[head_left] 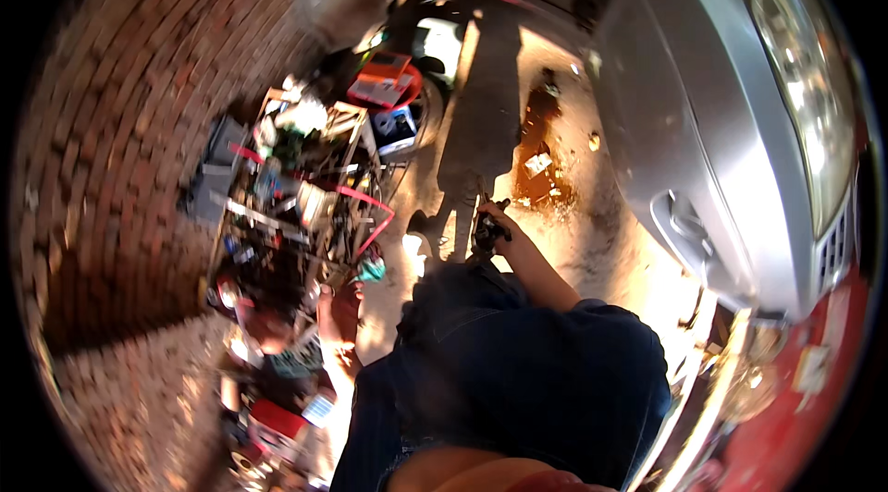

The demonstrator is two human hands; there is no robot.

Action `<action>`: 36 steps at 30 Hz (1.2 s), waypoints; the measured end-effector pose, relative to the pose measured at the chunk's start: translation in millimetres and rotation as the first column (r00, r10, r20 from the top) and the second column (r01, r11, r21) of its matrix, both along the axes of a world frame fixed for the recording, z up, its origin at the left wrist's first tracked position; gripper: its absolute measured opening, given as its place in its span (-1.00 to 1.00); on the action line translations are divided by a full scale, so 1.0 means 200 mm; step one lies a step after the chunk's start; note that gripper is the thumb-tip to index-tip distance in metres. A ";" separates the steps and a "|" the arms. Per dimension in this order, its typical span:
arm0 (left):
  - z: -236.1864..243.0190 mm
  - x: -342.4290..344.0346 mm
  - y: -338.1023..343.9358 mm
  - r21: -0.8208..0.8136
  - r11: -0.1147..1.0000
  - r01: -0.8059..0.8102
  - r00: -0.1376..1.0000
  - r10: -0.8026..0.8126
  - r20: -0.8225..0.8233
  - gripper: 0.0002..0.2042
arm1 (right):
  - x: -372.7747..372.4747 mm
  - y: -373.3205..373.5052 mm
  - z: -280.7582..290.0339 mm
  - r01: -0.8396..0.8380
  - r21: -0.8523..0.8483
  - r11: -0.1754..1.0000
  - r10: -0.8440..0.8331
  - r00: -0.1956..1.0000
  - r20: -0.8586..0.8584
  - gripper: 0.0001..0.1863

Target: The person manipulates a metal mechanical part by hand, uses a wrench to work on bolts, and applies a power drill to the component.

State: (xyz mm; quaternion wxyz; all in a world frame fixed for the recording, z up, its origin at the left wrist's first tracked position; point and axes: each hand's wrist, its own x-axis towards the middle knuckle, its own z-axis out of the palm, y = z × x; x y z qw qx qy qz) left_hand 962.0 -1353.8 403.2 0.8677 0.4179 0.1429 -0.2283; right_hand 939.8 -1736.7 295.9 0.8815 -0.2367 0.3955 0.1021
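Black tool (487,231) sits gripped in our right hand (499,226); our left hand (339,314), at eight o'clock from it, rests open-fingered beside the cluttered rack (305,187).

A small dark tool (487,229) held upright over the sunlit floor

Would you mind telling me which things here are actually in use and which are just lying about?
In use:
- right hand, closed on a small dark tool
- left hand, reaching at the cluttered rack of tools and parts

Lying about:
- red-orange case on a red tub
- silver car
- brick wall
- stained patch on the floor
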 end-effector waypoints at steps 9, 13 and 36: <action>0.07 0.36 -0.27 0.080 0.811 0.579 0.813 -0.582 0.017 -0.55 | -0.51 0.27 0.19 0.602 0.108 0.791 -0.607 0.752 0.256 -0.81; 0.04 0.26 -0.37 -0.017 0.580 0.815 0.580 -0.815 0.010 -0.54 | -0.86 0.50 0.00 0.690 0.155 0.707 -0.700 0.653 0.289 -0.81; -0.07 -2.69 -1.53 -0.280 -0.497 0.821 -0.513 -0.858 0.018 -0.50 | -3.27 1.94 -0.09 0.788 0.341 -0.513 -0.852 -0.515 -0.092 -0.74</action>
